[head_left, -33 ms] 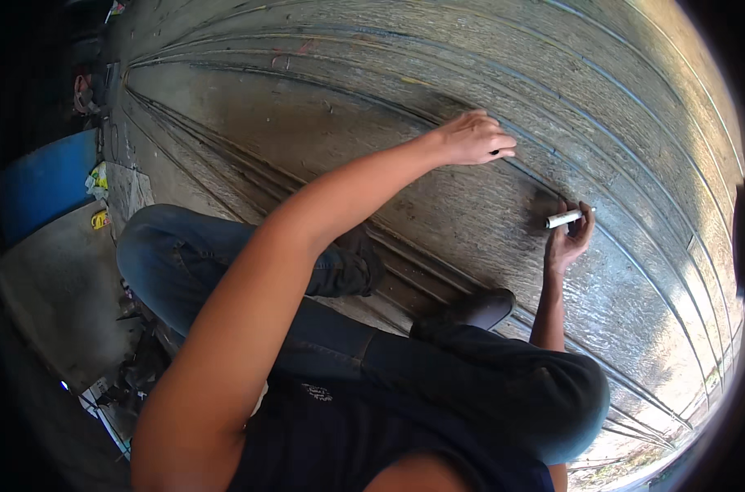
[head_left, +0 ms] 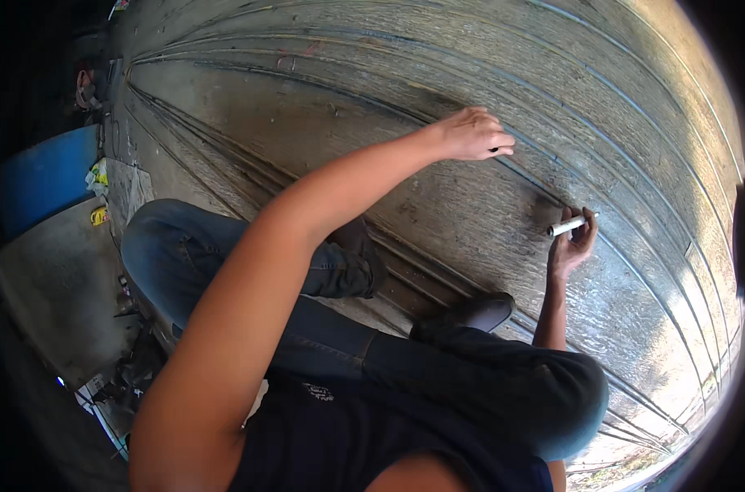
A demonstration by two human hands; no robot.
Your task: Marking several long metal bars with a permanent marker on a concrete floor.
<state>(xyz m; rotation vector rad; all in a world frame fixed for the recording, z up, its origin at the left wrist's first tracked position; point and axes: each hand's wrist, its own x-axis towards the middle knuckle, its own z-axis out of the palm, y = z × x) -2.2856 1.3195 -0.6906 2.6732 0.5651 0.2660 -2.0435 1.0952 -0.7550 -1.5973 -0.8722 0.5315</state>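
The hands are working apart: the right hand (head_left: 572,250) is pinching a slim marker (head_left: 563,227) by its barrel beside a rod (head_left: 536,181); the left hand (head_left: 472,135) is curling over it, grip hidden. The marker is probably feeling light, rigid; the rod, springy. Floor (head_left: 471,209) is extending toward the shoe (head_left: 486,312); another rod (head_left: 533,145) is bordering beyond.

No words, numbers or signs can be read, the small white print (head_left: 317,392) on the dark navy cloth shirt (head_left: 340,435) and any markings on the small bright-yellow packet (head_left: 99,216) towards the rough grey floor's (head_left: 225,107) left edge being too small to make out.
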